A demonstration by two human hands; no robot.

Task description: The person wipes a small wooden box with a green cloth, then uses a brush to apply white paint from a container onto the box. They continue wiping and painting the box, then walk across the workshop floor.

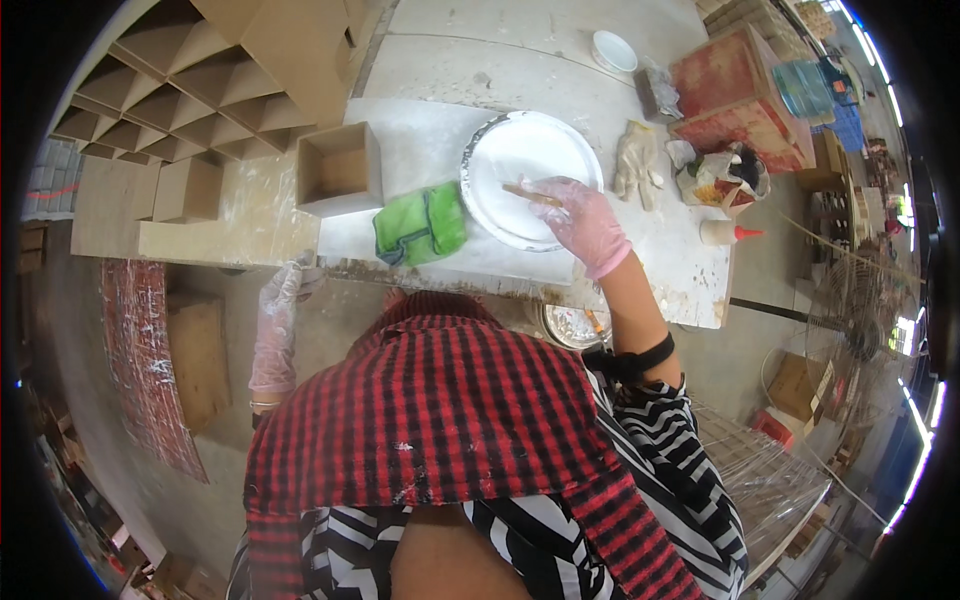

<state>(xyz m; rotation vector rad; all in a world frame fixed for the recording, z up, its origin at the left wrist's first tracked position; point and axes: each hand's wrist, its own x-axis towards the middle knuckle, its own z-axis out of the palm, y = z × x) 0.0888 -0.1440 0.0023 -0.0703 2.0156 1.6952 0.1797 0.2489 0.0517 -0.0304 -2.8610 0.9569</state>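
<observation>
My right hand (575,222), in a thin pinkish see-through glove, is over a round white tub (470,205) of white paste or paint. Its fingers are closed round a wooden-handled brush (530,195), whose bristles I cannot make out. Low at the table's front edge is my left hand (283,283) in a clear, white-smeared glove. The fingers are bunched near the edge, and what they hold, if anything, is hidden. Left of the tub lies a folded green cloth item (418,225). An open cardboard box (340,165) stands beyond it.
Stacked open cardboard boxes (190,85) fill the far left. Right of the tub lie a work glove (637,165), a filled bag (725,178) and a red-tipped bottle (722,233). Behind them stands a stained red box (740,95). A white bowl (614,51) sits farther back; a can (570,325) is below the edge.
</observation>
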